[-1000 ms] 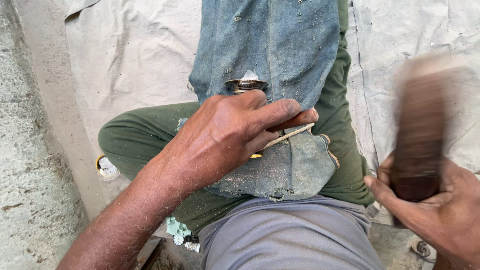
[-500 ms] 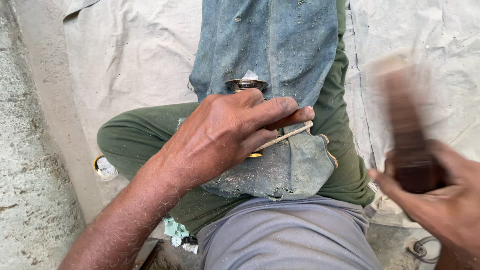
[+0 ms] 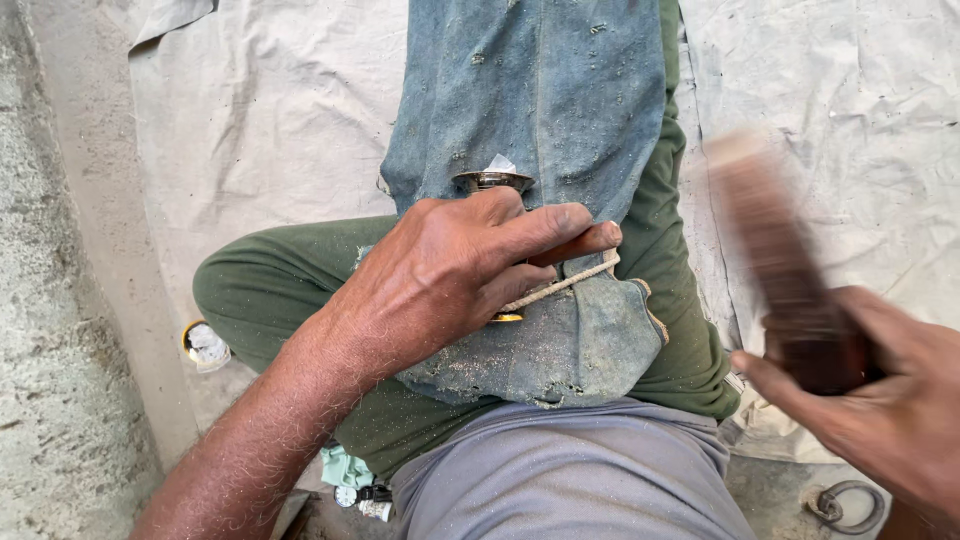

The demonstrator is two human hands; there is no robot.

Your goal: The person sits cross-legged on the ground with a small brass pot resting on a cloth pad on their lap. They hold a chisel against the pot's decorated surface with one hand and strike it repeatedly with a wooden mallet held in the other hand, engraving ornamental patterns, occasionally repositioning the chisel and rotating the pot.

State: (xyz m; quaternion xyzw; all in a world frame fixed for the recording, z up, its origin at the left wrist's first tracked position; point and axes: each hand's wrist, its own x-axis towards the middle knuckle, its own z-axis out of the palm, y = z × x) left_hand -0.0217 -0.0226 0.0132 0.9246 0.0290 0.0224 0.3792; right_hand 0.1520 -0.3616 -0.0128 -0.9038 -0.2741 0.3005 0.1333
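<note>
The right hand [image 3: 880, 400] grips a blurred wooden block [image 3: 780, 260], now tilted further left toward the metal piece [image 3: 492, 181] clamped under the left hand [image 3: 450, 270]; a strike appears underway.

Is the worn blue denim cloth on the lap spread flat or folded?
Folded at its near end. The worn blue denim cloth lies spread along the leg, and its near edge doubles back beside the left hand, sprinkled with sawdust.
</note>
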